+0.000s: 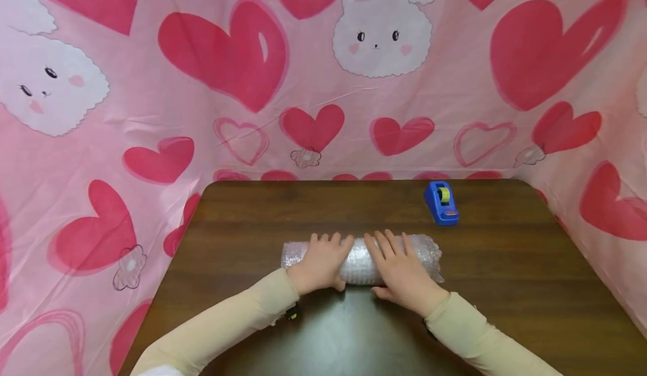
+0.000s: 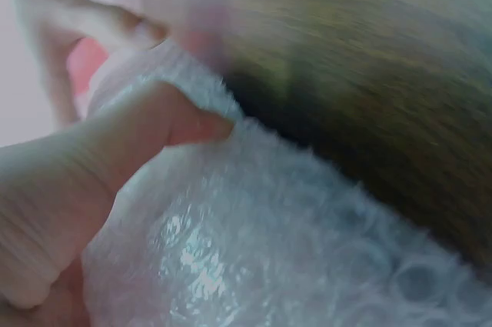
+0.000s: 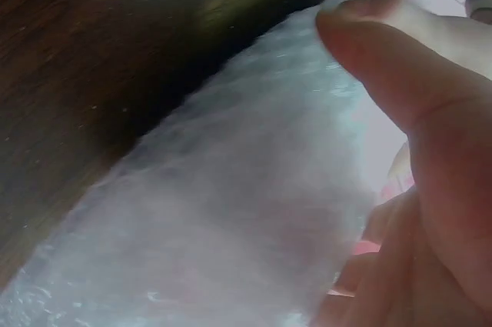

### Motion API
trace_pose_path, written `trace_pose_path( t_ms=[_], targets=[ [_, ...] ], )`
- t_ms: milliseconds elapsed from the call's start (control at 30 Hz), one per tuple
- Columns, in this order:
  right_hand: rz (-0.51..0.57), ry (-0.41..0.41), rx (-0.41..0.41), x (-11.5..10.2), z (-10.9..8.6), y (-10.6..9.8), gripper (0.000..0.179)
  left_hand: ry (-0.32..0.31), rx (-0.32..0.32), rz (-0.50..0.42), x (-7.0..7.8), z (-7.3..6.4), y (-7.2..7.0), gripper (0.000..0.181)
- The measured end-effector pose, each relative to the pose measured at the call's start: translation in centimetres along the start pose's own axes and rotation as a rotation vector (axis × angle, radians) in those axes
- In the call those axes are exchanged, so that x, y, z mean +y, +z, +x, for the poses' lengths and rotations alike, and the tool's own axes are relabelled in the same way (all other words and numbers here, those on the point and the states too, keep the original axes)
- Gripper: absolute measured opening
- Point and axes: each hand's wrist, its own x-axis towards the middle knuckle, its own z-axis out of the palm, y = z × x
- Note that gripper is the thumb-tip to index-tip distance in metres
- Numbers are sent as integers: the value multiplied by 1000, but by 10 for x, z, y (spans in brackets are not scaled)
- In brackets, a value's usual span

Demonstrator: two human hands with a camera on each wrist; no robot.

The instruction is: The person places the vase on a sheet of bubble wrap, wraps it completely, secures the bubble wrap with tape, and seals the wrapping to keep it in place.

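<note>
A roll of bubble wrap [image 1: 361, 262] lies crosswise on the brown table in the head view, its right end ragged and crumpled. My left hand [image 1: 320, 261] grips its left half, with the fingers over the top and the thumb on the near side. On the right half, my right hand [image 1: 403, 272] holds it the same way, a short gap from the left. The left wrist view shows the left thumb [image 2: 173, 115] against the clear bubbles. In the right wrist view, the right thumb [image 3: 377, 50] lies along the wrap [image 3: 207, 211]. Whatever is inside the roll is hidden.
A blue tape dispenser [image 1: 441, 203] with a yellowish roll stands behind the wrap, toward the table's back right. The dark wooden table [image 1: 242, 213] ends at a pink cloth [image 1: 323, 89] printed with hearts and rabbits, which hangs at the back and both sides.
</note>
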Motion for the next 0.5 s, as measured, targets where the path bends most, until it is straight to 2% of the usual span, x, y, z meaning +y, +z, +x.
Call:
trace_pose_path(
  t_ms=[100, 200, 367, 500],
  targets=[
    [26, 6, 15, 2, -1, 0, 113, 2, -72, -67, -1, -2, -6, 94],
    [37, 5, 20, 4, 0, 1, 109, 15, -92, -98, -2, -3, -8, 90],
    [41, 0, -5, 7, 5, 4, 99, -7, -77, -93, -1, -5, -7, 93],
    [59, 9, -44, 10, 10, 5, 98, -32, -18, -29, 2, -9, -3, 107]
  ],
)
